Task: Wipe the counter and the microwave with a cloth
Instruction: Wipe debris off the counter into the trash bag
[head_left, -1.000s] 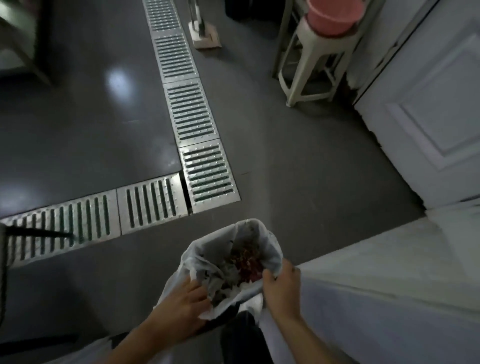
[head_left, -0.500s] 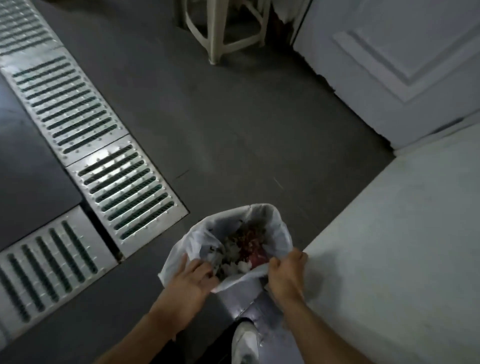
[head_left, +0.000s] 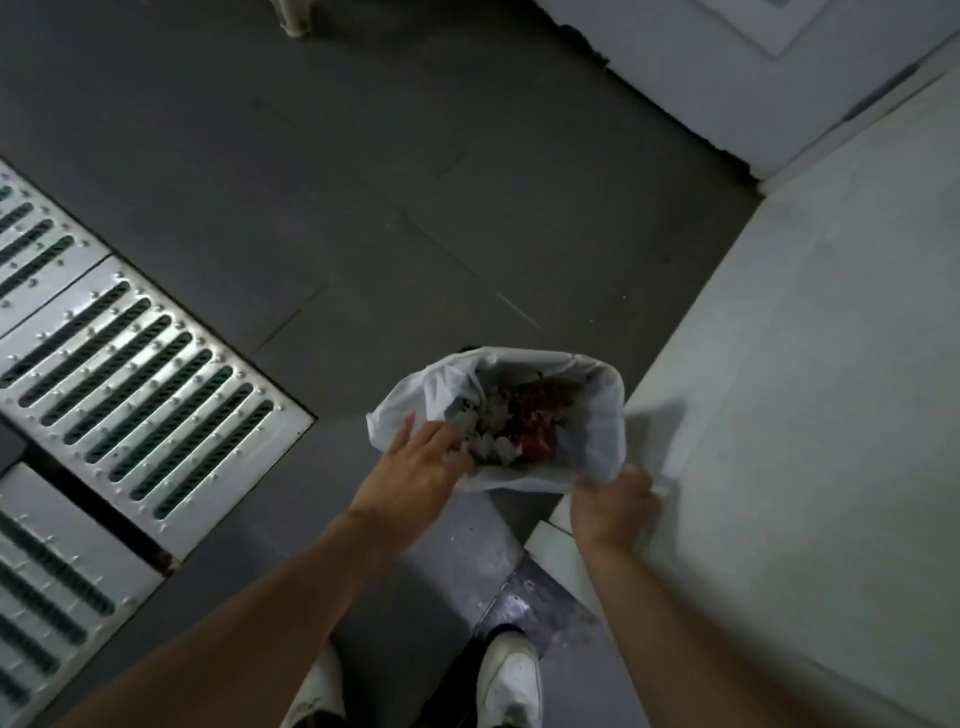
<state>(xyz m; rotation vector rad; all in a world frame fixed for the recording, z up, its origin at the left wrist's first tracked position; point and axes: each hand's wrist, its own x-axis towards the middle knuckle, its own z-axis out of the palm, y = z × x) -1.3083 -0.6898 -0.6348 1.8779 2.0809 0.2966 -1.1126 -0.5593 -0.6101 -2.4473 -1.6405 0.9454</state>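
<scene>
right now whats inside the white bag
A heap of reddish and whitish scraps lies in the white bag. What lies under the heap is hidden, and the left hand covers the near left edge.

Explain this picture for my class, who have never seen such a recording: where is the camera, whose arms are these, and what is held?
No machine here: a person wears one camera on the head, looking down at their own bare arms. The right hand grips the rim of a thin white plastic bag holding red and white scraps; the left hand rests straight fingers on its left edge. Below lie a dark grey floor, slotted metal drain grates and white shoes. A white counter top runs along the right. No cloth shows.
</scene>
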